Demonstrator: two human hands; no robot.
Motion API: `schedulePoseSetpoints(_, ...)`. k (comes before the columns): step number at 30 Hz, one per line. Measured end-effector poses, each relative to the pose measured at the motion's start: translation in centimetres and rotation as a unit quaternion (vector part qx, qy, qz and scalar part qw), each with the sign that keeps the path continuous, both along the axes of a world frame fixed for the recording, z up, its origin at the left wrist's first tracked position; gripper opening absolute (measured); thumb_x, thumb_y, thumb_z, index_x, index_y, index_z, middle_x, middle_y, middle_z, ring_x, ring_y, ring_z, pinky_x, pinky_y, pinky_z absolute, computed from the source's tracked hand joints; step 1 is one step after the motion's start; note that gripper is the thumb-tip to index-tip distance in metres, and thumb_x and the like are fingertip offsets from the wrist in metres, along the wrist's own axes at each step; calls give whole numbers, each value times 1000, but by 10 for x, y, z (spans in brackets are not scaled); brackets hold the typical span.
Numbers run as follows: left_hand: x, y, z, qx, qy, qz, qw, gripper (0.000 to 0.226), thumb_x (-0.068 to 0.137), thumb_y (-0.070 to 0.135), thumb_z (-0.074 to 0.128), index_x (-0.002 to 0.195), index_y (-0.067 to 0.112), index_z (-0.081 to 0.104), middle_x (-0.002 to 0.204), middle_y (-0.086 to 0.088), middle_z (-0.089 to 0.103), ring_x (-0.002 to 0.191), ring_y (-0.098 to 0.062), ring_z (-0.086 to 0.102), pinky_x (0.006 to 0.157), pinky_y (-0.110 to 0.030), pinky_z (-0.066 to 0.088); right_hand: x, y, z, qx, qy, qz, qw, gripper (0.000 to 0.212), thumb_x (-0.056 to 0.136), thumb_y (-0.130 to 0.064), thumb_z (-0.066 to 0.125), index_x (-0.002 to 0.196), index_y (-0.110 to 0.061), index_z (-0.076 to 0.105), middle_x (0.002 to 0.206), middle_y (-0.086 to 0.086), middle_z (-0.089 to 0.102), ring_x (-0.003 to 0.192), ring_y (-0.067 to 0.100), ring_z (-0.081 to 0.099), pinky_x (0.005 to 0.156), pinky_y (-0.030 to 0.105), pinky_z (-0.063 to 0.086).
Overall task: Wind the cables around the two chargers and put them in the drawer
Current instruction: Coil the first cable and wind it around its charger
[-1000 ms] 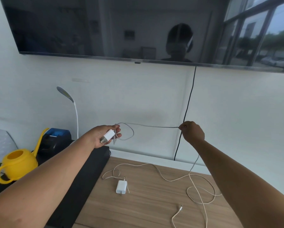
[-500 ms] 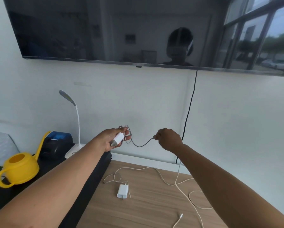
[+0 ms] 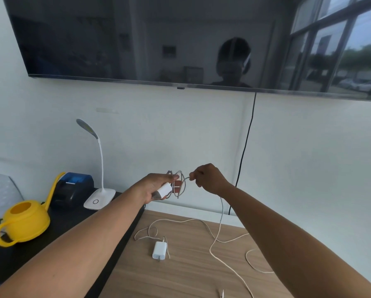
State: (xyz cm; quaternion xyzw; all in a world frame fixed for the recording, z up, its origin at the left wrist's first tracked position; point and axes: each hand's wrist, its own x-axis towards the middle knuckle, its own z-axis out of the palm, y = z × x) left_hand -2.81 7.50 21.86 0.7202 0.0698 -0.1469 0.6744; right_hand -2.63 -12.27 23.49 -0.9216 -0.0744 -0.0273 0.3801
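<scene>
My left hand (image 3: 153,186) holds a white charger (image 3: 164,190) in the air above the wooden table (image 3: 186,274). Two or three loose loops of its white cable (image 3: 220,214) hang around my left fingertips. My right hand (image 3: 208,178) pinches that cable just right of the loops, and the rest of it drops down to the table. A second white charger (image 3: 159,250) lies flat on the table, its own cable (image 3: 180,221) spread out in curves behind it. No drawer is in view.
A yellow watering can (image 3: 23,221), a dark printer with a blue top (image 3: 72,190) and a white desk lamp (image 3: 98,196) stand on a black surface at the left. A TV (image 3: 180,39) hangs on the wall, with a black cord (image 3: 244,147) running down.
My right hand has moved left from arm's width to right beside my left hand, laying more loops of cable by the charger. The slack on the table has shortened.
</scene>
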Motion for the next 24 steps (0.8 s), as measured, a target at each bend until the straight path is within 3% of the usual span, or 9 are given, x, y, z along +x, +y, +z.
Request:
schedulePoseSetpoints(2, -4, -5, 1, -1, -4, -23, 1000, 33, 83, 30, 76, 105, 6, 71, 74, -2, 75, 53, -13, 65, 52, -22, 45, 0, 0, 0, 9, 0, 4, 1000, 35, 87, -1, 40, 85, -10, 73, 45, -23, 59, 48, -2, 51, 51, 17, 36)
schedulePoseSetpoints(5, -9, -11, 4, 0, -7, -51, 999, 34, 84, 32, 74, 109, 8, 71, 82, 0, 77, 53, -8, 68, 52, -21, 41, -2, 2, 1, 27, -10, 5, 1000, 34, 89, -4, 42, 82, -12, 74, 50, -13, 60, 45, -2, 50, 51, 17, 35)
schedulePoseSetpoints(10, -9, -14, 5, -2, -25, -76, 997, 38, 79, 33, 78, 109, 11, 72, 100, -3, 77, 88, -20, 75, 53, -23, 41, 1, -3, 2, 47, -16, -1, 999, 22, 90, -15, 53, 81, -12, 74, 59, -4, 61, 54, 6, 50, 55, 23, 36)
schedulePoseSetpoints(14, -9, -15, 6, 5, -23, -92, 995, 35, 81, 31, 76, 108, 7, 72, 92, -4, 75, 80, -20, 74, 46, -21, 43, 7, -11, 0, 38, -33, -20, 999, 17, 82, -35, 72, 78, -18, 73, 61, -9, 58, 58, 9, 50, 58, 25, 38)
schedulePoseSetpoints(18, -7, -9, 6, 1, -13, -94, 995, 31, 86, 30, 73, 106, 7, 68, 87, -3, 74, 79, -20, 74, 45, -22, 45, 10, -23, 0, 12, -34, -38, 999, 11, 86, -29, 68, 75, -30, 71, 76, -9, 66, 70, 13, 58, 67, 28, 44)
schedulePoseSetpoints(22, -3, -3, 7, -22, 2, -85, 996, 19, 90, 31, 68, 91, 12, 65, 78, 1, 70, 79, -16, 74, 40, -19, 40, 7, -37, 2, -21, -39, -89, 995, 10, 88, -31, 64, 80, -33, 70, 83, -12, 64, 79, 13, 59, 58, 22, 40)
schedulePoseSetpoints(24, 0, 1, 6, -51, 17, -65, 996, 17, 90, 31, 68, 88, 15, 65, 78, 1, 68, 76, -15, 73, 39, -17, 37, 8, -44, 0, -23, -41, -117, 992, 13, 88, -33, 62, 77, -35, 68, 87, -13, 65, 83, 13, 60, 62, 24, 42)
